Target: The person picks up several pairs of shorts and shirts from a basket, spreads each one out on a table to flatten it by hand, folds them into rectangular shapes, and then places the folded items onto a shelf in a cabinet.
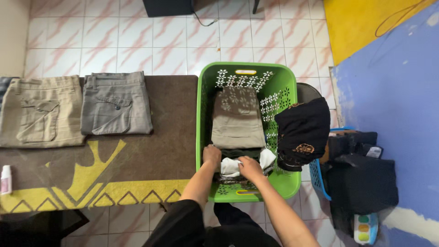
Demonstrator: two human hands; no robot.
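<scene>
Both hands (pixel 231 162) on white cloth (pixel 229 167) (fingertips hidden) in basket (pixel 204 91)

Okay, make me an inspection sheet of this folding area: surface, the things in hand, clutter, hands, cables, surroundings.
Surface: brown table cover with yellow pattern.
Job's things: green perforated plastic laundry basket holding a folded khaki garment and a white cloth over dark clothes.
Clutter: folded beige cargo shorts, folded grey shorts, small white bottle, black garment draped on the basket's rim.
Hands: left hand and right hand in the basket, both on the clothes.
Cables: black cable on the floor.
Surroundings: tiled floor, blue wall, dark pile on a blue basket.
</scene>
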